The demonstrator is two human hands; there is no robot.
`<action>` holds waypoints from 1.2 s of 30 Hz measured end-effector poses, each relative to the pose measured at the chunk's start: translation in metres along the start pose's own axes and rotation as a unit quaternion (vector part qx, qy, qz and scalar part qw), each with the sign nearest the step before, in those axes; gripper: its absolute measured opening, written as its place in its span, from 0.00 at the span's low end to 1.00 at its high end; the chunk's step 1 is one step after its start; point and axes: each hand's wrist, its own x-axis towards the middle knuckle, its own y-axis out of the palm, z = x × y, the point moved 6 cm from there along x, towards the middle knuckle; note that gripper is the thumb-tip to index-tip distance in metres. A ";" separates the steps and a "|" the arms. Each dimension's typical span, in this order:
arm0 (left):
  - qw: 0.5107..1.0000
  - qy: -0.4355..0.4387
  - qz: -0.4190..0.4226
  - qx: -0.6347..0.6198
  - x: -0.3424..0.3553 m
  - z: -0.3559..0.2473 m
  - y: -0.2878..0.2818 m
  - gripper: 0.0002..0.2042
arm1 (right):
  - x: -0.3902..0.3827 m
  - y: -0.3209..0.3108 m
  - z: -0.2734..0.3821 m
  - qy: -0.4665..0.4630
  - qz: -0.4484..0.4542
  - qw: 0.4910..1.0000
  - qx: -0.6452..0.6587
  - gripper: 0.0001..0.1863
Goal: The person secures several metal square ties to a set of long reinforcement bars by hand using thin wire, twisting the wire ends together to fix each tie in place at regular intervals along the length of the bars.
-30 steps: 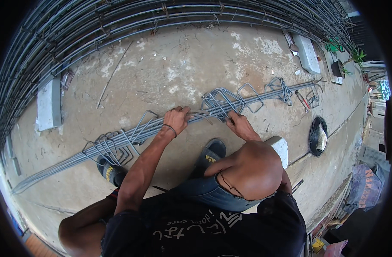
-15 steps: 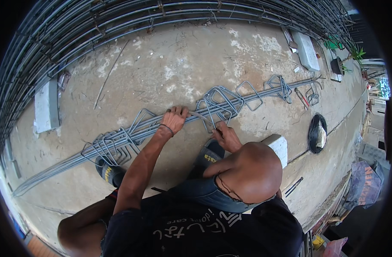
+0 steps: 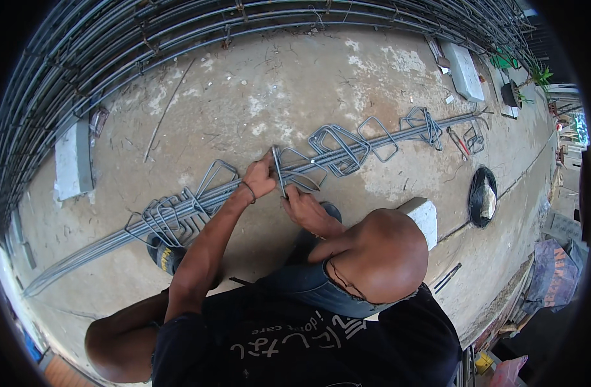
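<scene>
Long steel bars [image 3: 399,135] lie diagonally across the concrete floor, with bent square stirrups [image 3: 339,148] in loose groups around them and more stirrups [image 3: 176,222] at the left. My left hand [image 3: 260,177] is closed on the upper part of a stirrup [image 3: 277,166] that stands tilted across the bars, left of the middle group. My right hand [image 3: 300,208] grips the lower part of that stirrup, just below the bars. My fingertips are partly hidden behind the metal.
Rebar cages [image 3: 199,19] run along the top. Concrete blocks [image 3: 73,161] [image 3: 464,74] [image 3: 420,219] lie around me. Red-handled pincers [image 3: 460,145] and a black wire coil [image 3: 477,190] are on the right, beyond them a potted plant [image 3: 515,95]. My sandalled foot [image 3: 166,253] rests under the bars.
My right hand has moved left and down toward my left hand. The stirrup between my hands has swung more upright across the bars and shifted left, away from the middle group.
</scene>
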 end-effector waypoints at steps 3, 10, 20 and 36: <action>0.990 -0.081 0.016 -0.113 0.002 -0.015 -0.010 0.26 | 0.007 -0.016 0.005 -0.017 0.056 0.998 0.029 0.12; 0.996 -0.054 -0.044 0.049 0.005 -0.008 -0.002 0.28 | 0.007 -0.092 -0.057 0.098 -0.075 0.991 -0.051 0.18; 0.993 -0.091 -0.072 0.002 0.001 -0.023 -0.013 0.27 | -0.008 -0.074 -0.090 0.110 -0.056 0.989 -0.077 0.14; 1.000 -0.004 -0.025 0.001 0.004 -0.018 -0.017 0.09 | -0.030 -0.057 -0.070 0.273 -0.016 0.872 0.407 0.08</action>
